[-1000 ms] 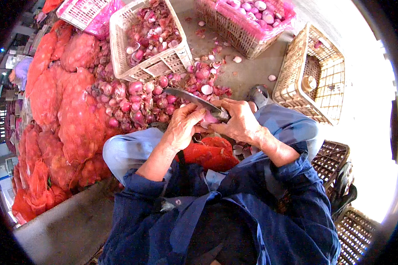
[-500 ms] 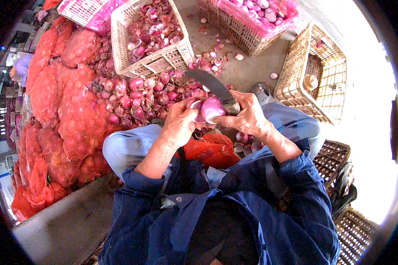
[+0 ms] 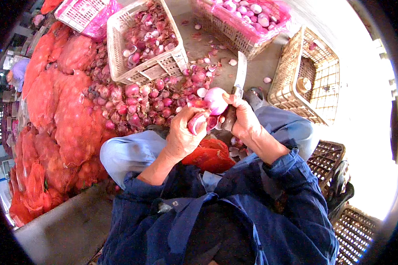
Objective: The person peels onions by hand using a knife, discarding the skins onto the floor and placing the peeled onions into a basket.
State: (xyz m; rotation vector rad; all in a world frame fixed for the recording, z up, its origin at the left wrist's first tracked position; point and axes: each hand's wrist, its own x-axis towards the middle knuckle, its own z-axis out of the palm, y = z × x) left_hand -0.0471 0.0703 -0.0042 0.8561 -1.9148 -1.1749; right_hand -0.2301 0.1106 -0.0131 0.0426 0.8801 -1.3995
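Note:
My left hand (image 3: 184,132) is closed on a curled piece of purple onion skin (image 3: 197,123). Just beyond it is a red onion (image 3: 216,101), smooth and pale pink, with loose skin below. My right hand (image 3: 245,119) grips a knife (image 3: 240,73) by its dark handle, blade pointing away from me, and its thumb presses the onion's right side. How far the left fingers support the onion from beneath is hidden. Many unpeeled red onions (image 3: 132,106) lie heaped on the floor beyond my left knee.
A pale crate (image 3: 180,55) of skins stands beyond the heap. Farther right is a crate (image 3: 234,37) lined with pink plastic, holding peeled onions. Another crate (image 3: 311,99) at right contains a roll of tape (image 3: 304,85). Red mesh sacks (image 3: 75,119) fill the left side.
The knife blade has swung from pointing far left to pointing away from me. The onion has shifted slightly away and turned, and a skin piece now sits apart from it in my left hand.

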